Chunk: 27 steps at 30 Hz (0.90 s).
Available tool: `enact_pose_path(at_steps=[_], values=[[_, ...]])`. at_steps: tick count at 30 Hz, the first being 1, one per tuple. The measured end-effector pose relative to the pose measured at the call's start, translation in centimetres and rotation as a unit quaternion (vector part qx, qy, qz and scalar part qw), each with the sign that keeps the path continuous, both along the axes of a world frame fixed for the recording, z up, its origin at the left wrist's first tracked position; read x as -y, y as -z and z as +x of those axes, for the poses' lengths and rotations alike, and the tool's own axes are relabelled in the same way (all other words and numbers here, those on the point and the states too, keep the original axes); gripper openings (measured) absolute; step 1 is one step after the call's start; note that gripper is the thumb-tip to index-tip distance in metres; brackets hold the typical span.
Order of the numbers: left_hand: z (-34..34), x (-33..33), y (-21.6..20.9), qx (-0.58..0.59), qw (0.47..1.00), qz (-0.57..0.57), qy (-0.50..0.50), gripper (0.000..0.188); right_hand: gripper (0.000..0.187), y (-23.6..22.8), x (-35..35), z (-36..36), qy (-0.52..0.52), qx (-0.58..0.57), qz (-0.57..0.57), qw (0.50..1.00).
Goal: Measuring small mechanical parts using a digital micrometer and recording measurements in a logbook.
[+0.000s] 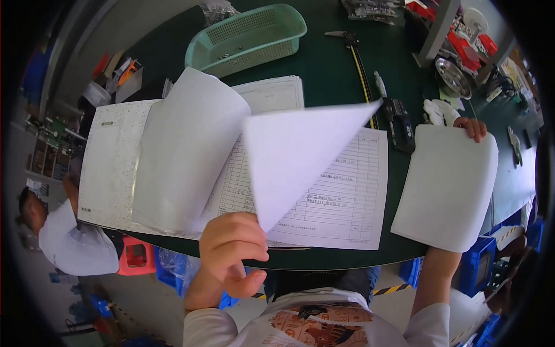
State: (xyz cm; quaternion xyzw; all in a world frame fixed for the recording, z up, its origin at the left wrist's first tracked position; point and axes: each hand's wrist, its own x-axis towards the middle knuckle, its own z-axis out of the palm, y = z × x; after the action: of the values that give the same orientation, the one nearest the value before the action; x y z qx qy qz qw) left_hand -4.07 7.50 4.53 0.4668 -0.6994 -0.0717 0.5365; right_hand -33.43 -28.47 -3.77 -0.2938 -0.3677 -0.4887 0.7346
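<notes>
Both hands were on paperwork at the near edge of the dark green table [326, 75].

Left hand [234, 248]: just off the near edge, fingers curled, thumb hanging apart below. Lower tip of a raised white sheet [295, 156] met the index finger; couldn't tell if it was gripped. Sheet was folded over, slightly blurred, up over a ruled form [355, 199] with handwritten entries, which lay flat along the near edge, around mid-table.

Right hand [473, 128]: holding loose white sheets [445, 185] toward the right end. Fingertips hooked over their far edge, forearm running underneath, thumb hidden. Sheets overhung the near edge.

Left of the form, a white speckled folder [110, 168] sat at the near left corner, a big page [185, 156] curling up off it. More paper [280, 87] lay behind the raised sheet.

Far edge: green perforated basket [248, 52], a few small bits inside. Right of it, a caliper [350, 40] pointing at the far edge, yellow-and-black scale running back toward the form. Dark-bodied micrometer [400, 124] was between form and loose sheets. Toward the right end: metal bowl [452, 78], crumpled white cloth [438, 111] just behind the sheets, pliers [514, 144].

Past the left edge, a co-worker in a white shirt [78, 243] was near a red stool [136, 254].
</notes>
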Motion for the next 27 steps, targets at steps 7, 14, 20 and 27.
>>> enact_pose_path(at_steps=[7, 14, 20, 27], values=[[3.2, 1.6, 1.4, -0.238, 0.951, 0.107, -0.169, 0.006, 0.013, -5.0, -0.7, 1.6, -0.013, -0.227, -0.184, 0.956], [5.2, -2.0, -0.6, 0.064, 0.902, 0.050, -0.425, 0.033, 0.016, -11.6, -3.0, 8.8, -0.090, -0.304, -0.312, 0.896], [7.5, -3.7, -0.3, 0.206, 0.748, 0.266, -0.572, 0.069, 0.015, -12.1, -3.0, 10.6, -0.101, -0.286, -0.311, 0.901], [6.4, -2.7, -0.9, 0.260, 0.793, 0.202, -0.512, 0.059, 0.016, -12.8, -3.8, 8.8, -0.092, -0.288, -0.299, 0.905]])
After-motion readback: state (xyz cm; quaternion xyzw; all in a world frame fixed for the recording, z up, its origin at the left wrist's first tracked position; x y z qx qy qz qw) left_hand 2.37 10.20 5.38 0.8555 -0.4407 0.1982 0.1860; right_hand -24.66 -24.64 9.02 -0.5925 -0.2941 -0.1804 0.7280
